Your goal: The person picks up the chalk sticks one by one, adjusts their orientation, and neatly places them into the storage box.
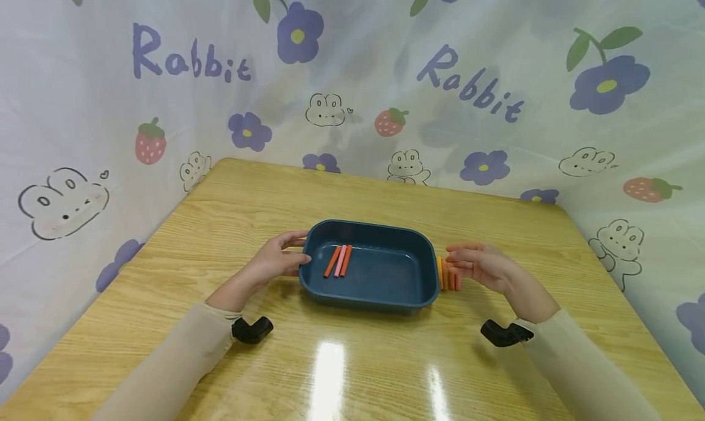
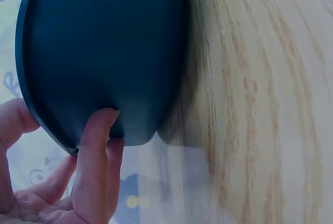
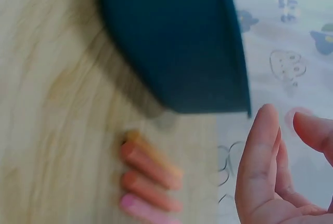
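A dark blue plastic box (image 1: 382, 274) with rounded corners stands on the table. My left hand (image 1: 275, 257) grips its left end, thumb at the rim and other fingers against the outer wall (image 2: 109, 52). Inside the box, towards the left, lie three slim crayon-like sticks (image 1: 338, 262), two red-orange with a pink one between. Past the right end, my right hand (image 1: 484, 267) is spread loosely beside a row of several similar sticks (image 1: 451, 280) in yellow, orange and pink. Nothing is held in it; the right wrist view shows its fingers (image 3: 257, 167) apart from the box.
The wooden table (image 1: 352, 188) reaches back to a white cloth (image 1: 352, 54) printed with rabbits, flowers and strawberries. Black wrist devices (image 1: 252, 330) sit at both cuffs. Light glares off the tabletop in front of the box.
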Motion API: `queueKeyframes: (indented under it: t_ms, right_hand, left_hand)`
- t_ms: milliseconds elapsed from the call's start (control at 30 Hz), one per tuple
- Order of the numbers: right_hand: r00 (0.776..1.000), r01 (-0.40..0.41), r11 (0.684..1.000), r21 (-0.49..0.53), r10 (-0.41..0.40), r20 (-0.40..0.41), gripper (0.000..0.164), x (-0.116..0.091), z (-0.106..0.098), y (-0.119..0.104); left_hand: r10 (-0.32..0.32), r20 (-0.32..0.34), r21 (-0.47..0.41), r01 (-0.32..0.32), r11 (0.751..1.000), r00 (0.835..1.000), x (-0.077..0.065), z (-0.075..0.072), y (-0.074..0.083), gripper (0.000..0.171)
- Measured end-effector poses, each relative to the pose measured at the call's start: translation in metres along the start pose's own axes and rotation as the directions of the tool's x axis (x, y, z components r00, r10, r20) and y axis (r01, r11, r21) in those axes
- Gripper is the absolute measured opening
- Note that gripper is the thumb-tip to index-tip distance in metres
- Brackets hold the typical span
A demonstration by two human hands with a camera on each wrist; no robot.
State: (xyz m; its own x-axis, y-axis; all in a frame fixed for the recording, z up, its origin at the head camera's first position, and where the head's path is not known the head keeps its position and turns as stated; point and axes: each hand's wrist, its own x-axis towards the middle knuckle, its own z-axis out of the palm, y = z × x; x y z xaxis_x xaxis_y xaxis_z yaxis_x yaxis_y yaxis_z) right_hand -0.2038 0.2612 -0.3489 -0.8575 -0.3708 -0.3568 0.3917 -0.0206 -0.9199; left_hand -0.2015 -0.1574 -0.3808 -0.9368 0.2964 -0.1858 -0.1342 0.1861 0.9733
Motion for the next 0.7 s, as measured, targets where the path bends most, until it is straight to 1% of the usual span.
queueKeyframes:
  t_ms: [233, 300, 400, 500, 600, 700]
  right_hand:
    - [0.997, 0.019, 1.0, -0.013, -0.02, -0.075, 0.056, -0.004, -0.016, 0.016]
    - [0.995, 0.022, 1.0, -0.01, -0.023, -0.102, 0.058, -0.004, -0.02, 0.02]
    - [0.989, 0.027, 0.999, -0.033, -0.031, -0.146, 0.058, -0.005, -0.025, 0.026]
    - [0.978, 0.014, 0.995, -0.102, -0.035, -0.205, 0.058, -0.004, -0.028, 0.031]
    - [0.965, -0.028, 0.983, -0.18, -0.021, -0.263, 0.058, -0.001, -0.031, 0.037]
    - [0.953, -0.065, 0.969, -0.24, -0.011, -0.302, 0.062, 0.003, -0.034, 0.042]
  left_hand:
    - [-0.004, -0.006, 0.002, 0.004, 1.0, 1.0, 0.0, 0.0, 0.0, 0.062]
    - [0.001, -0.001, 0.002, -0.001, 1.0, 1.0, 0.0, -0.001, -0.001, 0.062]
    - [0.002, -0.004, -0.001, -0.002, 1.0, 1.0, 0.0, -0.001, -0.001, 0.062]
    - [0.003, -0.005, 0.003, -0.003, 1.0, 1.0, 0.0, -0.001, 0.0, 0.062]
    - [0.003, -0.003, 0.0, -0.003, 1.0, 1.0, 0.0, -0.001, 0.001, 0.062]
    - [0.009, 0.004, -0.003, -0.009, 1.0, 1.0, -0.001, -0.001, 0.001, 0.063]
